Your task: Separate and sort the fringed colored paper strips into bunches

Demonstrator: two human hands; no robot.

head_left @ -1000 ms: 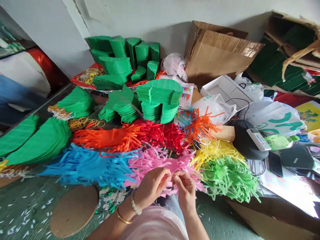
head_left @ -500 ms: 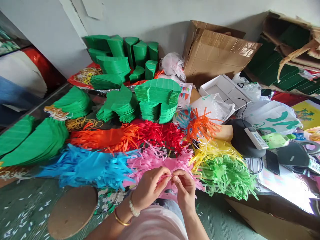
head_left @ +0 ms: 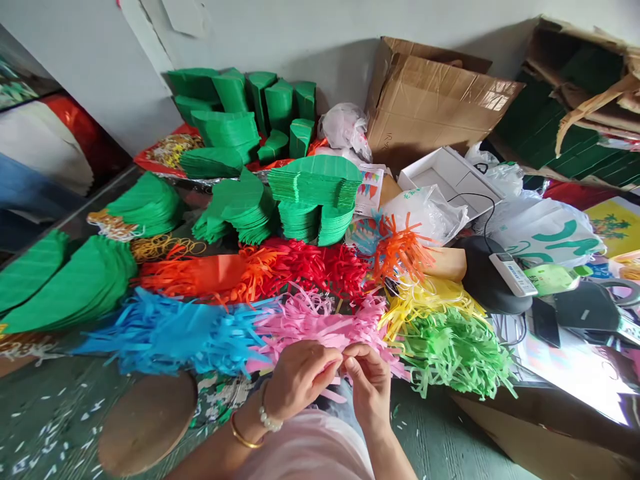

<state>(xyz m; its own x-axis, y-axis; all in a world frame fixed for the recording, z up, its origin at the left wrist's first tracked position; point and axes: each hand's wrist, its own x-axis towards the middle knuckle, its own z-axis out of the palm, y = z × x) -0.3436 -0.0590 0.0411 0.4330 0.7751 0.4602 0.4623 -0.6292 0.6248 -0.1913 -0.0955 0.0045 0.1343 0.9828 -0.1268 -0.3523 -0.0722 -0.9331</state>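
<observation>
My left hand [head_left: 301, 375] and my right hand [head_left: 369, 379] meet fingertip to fingertip at the table's front edge. Both are closed in a pinch, and whatever is between the fingertips is too small and hidden to name. Just behind them lies pink fringed paper [head_left: 305, 323], with a few pink strips showing below the hands. Blue fringed paper [head_left: 180, 333] is to the left of my hands. Light green fringed paper [head_left: 455, 353] and yellow fringed paper [head_left: 430, 300] are to the right. Orange [head_left: 215, 270] and red fringed paper [head_left: 320, 267] lie farther back.
Green paper stacks [head_left: 315, 177] fill the back left. Rubber bands [head_left: 170, 247] lie among them. A cardboard box [head_left: 435, 100], an open white box [head_left: 445, 175] and plastic bags [head_left: 545, 227] stand at the back right. A round brown stool [head_left: 147, 423] is at lower left.
My left hand has rolled slightly, its fingers curling closer to the right fingertips. The thin strand seen between the fingertips earlier is now mostly hidden. The materials on the table are unchanged.
</observation>
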